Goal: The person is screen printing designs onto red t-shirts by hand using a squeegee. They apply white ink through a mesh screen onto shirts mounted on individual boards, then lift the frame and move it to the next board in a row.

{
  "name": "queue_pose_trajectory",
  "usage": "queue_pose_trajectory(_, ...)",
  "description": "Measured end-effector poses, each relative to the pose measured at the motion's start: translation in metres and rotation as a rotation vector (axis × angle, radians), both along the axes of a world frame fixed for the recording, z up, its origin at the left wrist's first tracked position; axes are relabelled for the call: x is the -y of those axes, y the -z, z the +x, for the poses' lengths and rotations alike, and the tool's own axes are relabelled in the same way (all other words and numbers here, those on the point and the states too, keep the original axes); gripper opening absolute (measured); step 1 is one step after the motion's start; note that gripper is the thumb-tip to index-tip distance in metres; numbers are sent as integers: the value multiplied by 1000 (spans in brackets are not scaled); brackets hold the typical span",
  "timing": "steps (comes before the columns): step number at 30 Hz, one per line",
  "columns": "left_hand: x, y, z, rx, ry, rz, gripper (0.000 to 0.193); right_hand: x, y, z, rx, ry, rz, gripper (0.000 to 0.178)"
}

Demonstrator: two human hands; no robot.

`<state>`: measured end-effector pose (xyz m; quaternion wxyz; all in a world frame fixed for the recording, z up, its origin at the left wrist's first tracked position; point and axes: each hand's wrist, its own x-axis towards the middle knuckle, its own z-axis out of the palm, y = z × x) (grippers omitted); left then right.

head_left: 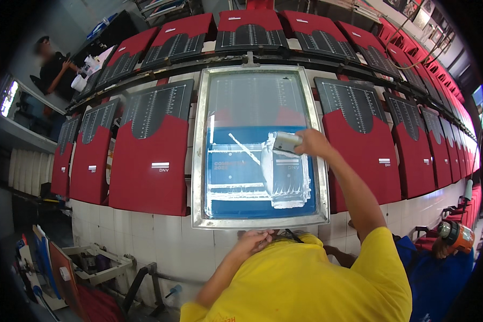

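Near the middle of the head view, a metal-edged frame (197, 145) stretched with mesh lies in the front row of boards, between red shirts on either side. Its upper part is pale and see-through, while the lower part is a blue panel (236, 177). White paste (290, 199) is spread on this panel in a broad patch on the right, with bands to the left and a slanting streak above them. The right hand (312, 143) grips a squeegee (287, 142) with its fingers closed, at the top of the broad patch, inside the frame's right side. The left hand (253, 241) is just beside the frame's near edge, in front of the yellow shirt (306, 279); its fingers are curled, but whether they hold anything cannot be told. Beside the frame on the left, a red shirt (147, 172) covers the near part of a dark board (169, 99) with white marks. Another row of boards dressed in red runs behind. At the lower right, a co-worker's hand (441, 249) is at an orange and black tool (456, 236), near blue clothing (432, 284). At the upper left, a person in black (56, 75) is beside a white tub (79, 83).
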<state>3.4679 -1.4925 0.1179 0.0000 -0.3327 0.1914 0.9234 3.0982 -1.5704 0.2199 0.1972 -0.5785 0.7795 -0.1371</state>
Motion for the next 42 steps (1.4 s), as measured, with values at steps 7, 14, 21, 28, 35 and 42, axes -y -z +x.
queue_pose_trajectory(7,2,-1,9,-144,-12,96,43,-51,-6,20,33,-90,149,43)
queue_pose_trajectory(14,4,-47,-11,86,11,-833,36,-146,43,119,-408,-84,-379,32)
queue_pose_trajectory(21,39,-73,-64,-75,165,-1901,40,-151,13,122,-308,-126,-385,31)
queue_pose_trajectory(28,28,-41,-71,62,265,-2047,45,-161,47,121,-377,-125,-430,24)
queue_pose_trajectory(35,127,-37,-146,50,94,-2176,32,-61,47,49,-454,-72,-491,8)
queue_pose_trajectory(42,123,-73,-138,60,166,-2093,36,-69,10,53,-434,-100,-455,12)
